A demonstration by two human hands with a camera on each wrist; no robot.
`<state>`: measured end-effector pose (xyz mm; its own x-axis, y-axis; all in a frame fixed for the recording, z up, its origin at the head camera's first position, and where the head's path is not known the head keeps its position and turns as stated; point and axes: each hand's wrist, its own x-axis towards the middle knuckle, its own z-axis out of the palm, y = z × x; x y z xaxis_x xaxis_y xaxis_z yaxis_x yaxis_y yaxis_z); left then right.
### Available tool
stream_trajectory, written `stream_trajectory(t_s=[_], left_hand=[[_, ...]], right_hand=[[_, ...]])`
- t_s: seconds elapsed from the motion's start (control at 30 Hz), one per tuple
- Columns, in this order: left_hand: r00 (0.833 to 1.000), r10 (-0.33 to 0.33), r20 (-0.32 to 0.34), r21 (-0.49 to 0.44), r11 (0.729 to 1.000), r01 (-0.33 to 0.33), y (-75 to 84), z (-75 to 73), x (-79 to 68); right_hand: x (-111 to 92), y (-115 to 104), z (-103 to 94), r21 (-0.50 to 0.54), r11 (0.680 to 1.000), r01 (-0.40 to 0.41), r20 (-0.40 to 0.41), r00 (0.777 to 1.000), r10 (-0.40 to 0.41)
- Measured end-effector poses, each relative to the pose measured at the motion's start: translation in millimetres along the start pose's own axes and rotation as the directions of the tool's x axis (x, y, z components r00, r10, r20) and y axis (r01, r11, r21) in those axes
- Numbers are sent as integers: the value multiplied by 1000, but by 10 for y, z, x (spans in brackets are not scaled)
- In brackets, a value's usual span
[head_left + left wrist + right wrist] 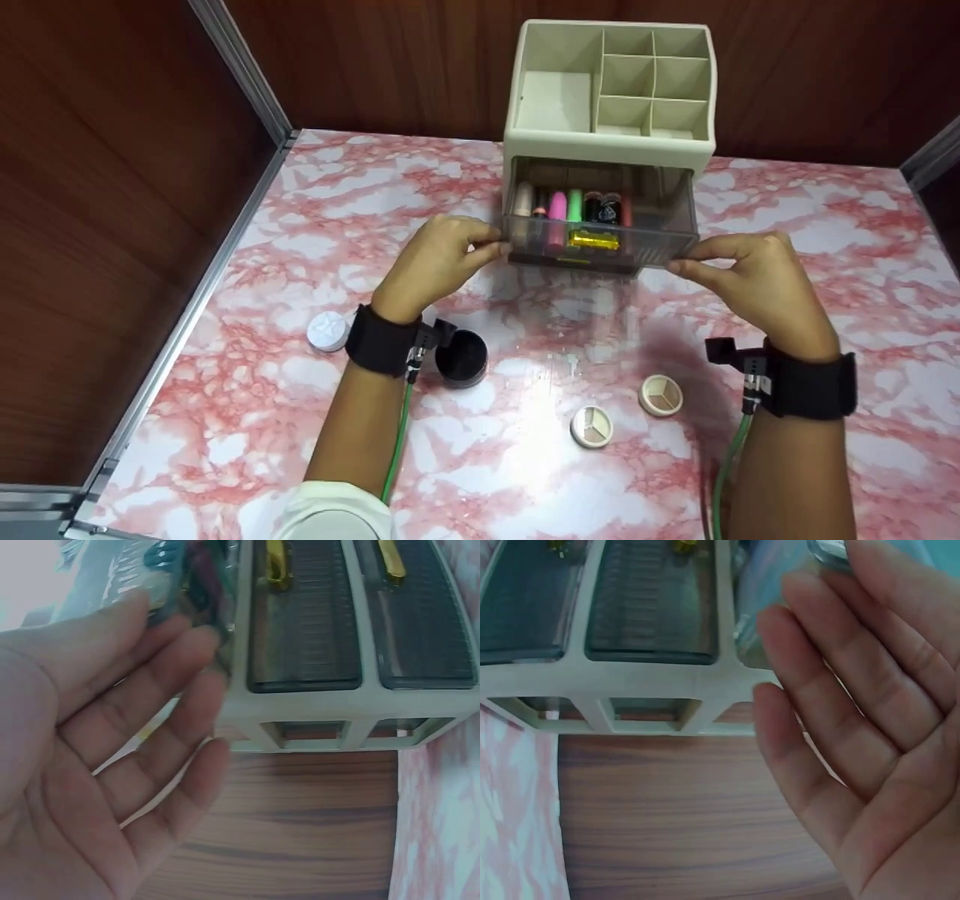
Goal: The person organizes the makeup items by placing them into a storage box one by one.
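Observation:
A cream organizer (609, 150) stands at the back, its dark see-through top drawer (660, 241) pulled out. My left hand (439, 255) pinches the drawer's left front corner between thumb and index finger. At the opposite front corner, my right hand (761, 274) grips with thumb and fingertips. Inside the drawer lie several cosmetic tubes, among them a pink tube (557, 206) and a green tube (575, 202). A gold handle (594, 239) sits on the drawer front. In the left wrist view, lower drawers (307, 637) are closed; the other fingers of both hands are loosely bent.
On the pink-and-white marbled table (247, 375) stand a round black container (462, 360) and a white round lid-like piece (327, 331) by the left wrist. Two small three-part palettes (661, 395) lie nearer the front. Brown wooden panels (390, 67) enclose the table.

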<state>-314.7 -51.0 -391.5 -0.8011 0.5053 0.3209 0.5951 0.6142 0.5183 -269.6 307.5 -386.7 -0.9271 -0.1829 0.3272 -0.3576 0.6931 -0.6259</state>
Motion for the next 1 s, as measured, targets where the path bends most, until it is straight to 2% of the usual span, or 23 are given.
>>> stream_trajectory(t_s=[0.3,0.47,0.57,0.83,1.0], left_hand=[[992,16,-124,-37,999,-21,-96,139,62],[970,51,-238,-44,997,-64,-127,206,89],[954,75,-289,-41,995,-91,-144,243,103],[935,116,-336,-10,992,-127,-157,287,117],[920,136,-367,7,990,-143,-146,303,135]], right_hand=[[83,148,151,28,999,46,-155,987,-41],[114,175,207,43,998,37,-214,977,-27],[134,182,234,49,997,64,-249,967,-50],[160,181,258,28,993,117,-303,947,-103],[156,182,257,15,993,120,-337,935,-108]])
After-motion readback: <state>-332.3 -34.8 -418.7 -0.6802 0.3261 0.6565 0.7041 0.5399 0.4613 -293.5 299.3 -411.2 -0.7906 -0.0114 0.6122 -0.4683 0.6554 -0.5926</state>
